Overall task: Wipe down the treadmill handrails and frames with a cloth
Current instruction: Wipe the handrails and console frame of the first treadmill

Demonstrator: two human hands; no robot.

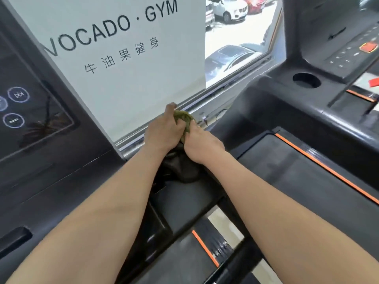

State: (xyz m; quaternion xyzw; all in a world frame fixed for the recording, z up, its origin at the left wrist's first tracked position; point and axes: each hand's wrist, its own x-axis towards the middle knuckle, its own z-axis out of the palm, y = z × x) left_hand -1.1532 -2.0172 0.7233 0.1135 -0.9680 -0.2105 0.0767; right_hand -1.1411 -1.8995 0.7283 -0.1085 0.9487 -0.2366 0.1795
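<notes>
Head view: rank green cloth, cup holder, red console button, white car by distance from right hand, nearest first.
1. green cloth: held in the right hand.
2. cup holder: up and to the right.
3. red console button: farther right, beyond it.
4. white car: outside, farthest back.

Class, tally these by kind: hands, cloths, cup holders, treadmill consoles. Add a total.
Hands: 2, left hand and right hand
Cloths: 1, green cloth
Cup holders: 1, round cup holder
Treadmill consoles: 2, left console and right console
Total: 6
</notes>
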